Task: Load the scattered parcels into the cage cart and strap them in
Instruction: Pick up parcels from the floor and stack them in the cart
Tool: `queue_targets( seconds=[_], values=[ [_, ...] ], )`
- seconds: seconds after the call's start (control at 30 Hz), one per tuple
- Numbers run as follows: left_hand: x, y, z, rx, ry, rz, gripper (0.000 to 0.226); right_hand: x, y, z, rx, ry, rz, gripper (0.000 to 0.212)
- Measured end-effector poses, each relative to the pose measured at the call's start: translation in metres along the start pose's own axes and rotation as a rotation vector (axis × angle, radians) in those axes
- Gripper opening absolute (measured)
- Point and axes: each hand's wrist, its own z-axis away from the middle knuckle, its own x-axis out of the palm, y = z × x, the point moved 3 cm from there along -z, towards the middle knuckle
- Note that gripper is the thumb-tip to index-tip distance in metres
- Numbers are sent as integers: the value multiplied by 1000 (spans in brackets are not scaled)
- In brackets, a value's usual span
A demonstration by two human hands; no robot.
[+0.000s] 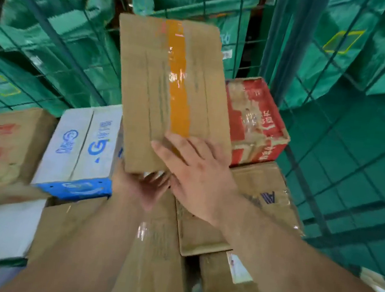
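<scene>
The brown parcel point(169, 89), sealed with orange tape, is held over the stacked load inside the cage cart point(282, 59). The right hand point(198, 171) presses flat on its near end, fingers straight. The left hand point(142, 188) supports it from beneath; whether its fingers curl cannot be told. A white-and-blue box point(81, 146) and a red box point(255, 122) are among those already loaded. No strap is visible, so strapping appears to remain.

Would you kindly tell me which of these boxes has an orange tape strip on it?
The plain brown box held by the left hand and right hand; the white-and-blue box and red box beside it lack orange tape.
</scene>
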Motion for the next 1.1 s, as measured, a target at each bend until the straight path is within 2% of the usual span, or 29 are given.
queue_targets(
  seconds=[0.07,0.13,0.2,0.27,0.37,0.4,0.43,0.5,0.53,0.57,0.67,0.73,0.9,1.1],
  values=[
    [-20,3,-9,17,35,-79,44,12,12,8,45,-25,7,88],
    [-33,4,-8,34,61,-203,38,21,32,16,305,-129,-86,110],
    [-36,6,-7,94,66,-368,39,34,47,25,624,-281,-416,125],
    [-34,11,-3,233,70,-562,40,44,52,32,788,-373,-756,131],
    [-33,20,-1,403,36,-803,79,47,50,33,787,-355,-909,129],
    [-34,20,-2,403,28,-845,86,48,49,33,765,-336,-893,125],
    [-36,20,-5,383,35,-855,77,49,47,32,740,-316,-857,122],
    [-40,15,-7,313,103,-731,36,50,42,33,680,-294,-742,116],
    [-41,10,-6,265,145,-664,25,51,38,32,638,-290,-666,113],
    [-44,7,-6,229,172,-624,24,51,35,32,599,-297,-599,111],
    [-40,0,-6,176,191,-651,40,49,30,30,567,-325,-518,101],
    [-38,1,-11,191,209,-628,41,48,32,27,553,-334,-463,99],
    [-42,5,-12,181,218,-592,37,45,28,30,532,-360,-295,112],
    [-4,15,-34,160,275,-792,69,45,58,22,631,-365,-181,112]
  ],
)
